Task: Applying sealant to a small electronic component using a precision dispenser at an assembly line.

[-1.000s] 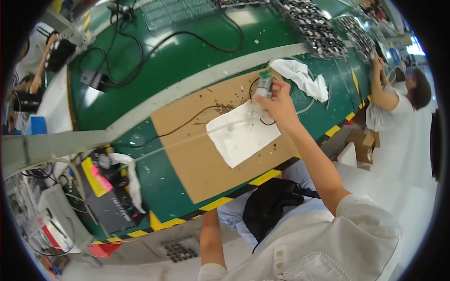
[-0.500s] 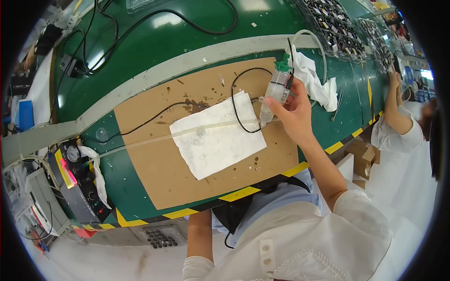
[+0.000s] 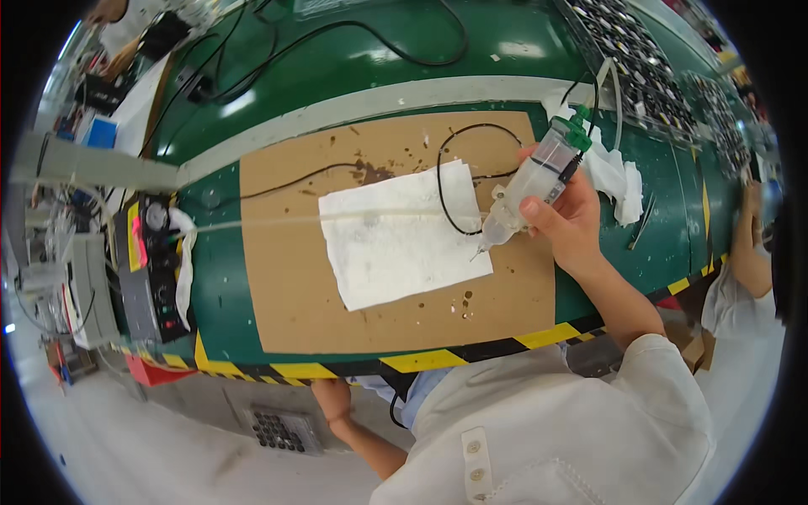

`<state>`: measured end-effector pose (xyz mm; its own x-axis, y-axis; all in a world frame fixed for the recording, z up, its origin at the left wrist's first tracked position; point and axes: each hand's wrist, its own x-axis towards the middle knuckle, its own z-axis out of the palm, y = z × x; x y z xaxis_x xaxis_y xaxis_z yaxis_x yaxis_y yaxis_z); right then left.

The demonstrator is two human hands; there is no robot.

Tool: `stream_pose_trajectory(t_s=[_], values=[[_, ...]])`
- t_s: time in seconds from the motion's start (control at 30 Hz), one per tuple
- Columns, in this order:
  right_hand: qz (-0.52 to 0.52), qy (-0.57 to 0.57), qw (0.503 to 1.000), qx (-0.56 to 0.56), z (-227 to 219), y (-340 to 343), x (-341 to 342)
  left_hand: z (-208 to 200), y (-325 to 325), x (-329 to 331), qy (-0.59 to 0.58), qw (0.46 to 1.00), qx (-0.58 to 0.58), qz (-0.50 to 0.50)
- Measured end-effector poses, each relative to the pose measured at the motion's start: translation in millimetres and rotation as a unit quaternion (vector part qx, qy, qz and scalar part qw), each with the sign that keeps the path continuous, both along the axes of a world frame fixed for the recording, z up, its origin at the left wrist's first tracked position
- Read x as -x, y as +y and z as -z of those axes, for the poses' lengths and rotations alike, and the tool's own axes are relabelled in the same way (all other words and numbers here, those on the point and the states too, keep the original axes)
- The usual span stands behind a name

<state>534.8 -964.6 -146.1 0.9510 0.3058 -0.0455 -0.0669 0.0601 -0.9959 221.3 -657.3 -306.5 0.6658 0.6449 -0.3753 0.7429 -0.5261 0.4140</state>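
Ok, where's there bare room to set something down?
Front-left corner of the cardboard, between white sheet and striped edge; also green tabletop between black control box and cardboard, nearer than the pale tube. Crowded: right side, with right hand, syringe, crumpled white cloth.

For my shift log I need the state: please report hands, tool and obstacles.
Right hand holds green-capped syringe, slanting down toward white sheet. Left hand by table edge, grip hidden. Black cable loops over sheet, close to syringe.

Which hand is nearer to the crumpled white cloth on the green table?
Right. The right hand, holding the syringe, is just left of the white cloth in the picture; the left hand is much farther, low by the table's front edge.
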Motion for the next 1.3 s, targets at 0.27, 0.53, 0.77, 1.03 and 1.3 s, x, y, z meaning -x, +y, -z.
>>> stream_pose_trajectory(t_s=[0.27,0.53,0.77,1.03,1.3], values=[[-0.106,-0.033,0.987,-0.119,5,14,13,-152,-105,-59,-0.301,0.953,0.016,0.009],[-0.249,-0.095,0.963,-0.035,4,27,33,-133,-121,-151,-0.368,0.904,-0.185,0.114],[-0.254,-0.225,0.941,-0.006,12,28,29,-128,-117,-169,-0.4,0.888,-0.187,0.124],[-0.248,-0.231,0.941,-0.016,13,25,31,-134,-106,-181,-0.399,0.874,-0.16,0.225],[-0.209,-0.125,0.969,-0.044,14,28,33,-139,-103,-181,-0.388,0.881,-0.149,0.229]])
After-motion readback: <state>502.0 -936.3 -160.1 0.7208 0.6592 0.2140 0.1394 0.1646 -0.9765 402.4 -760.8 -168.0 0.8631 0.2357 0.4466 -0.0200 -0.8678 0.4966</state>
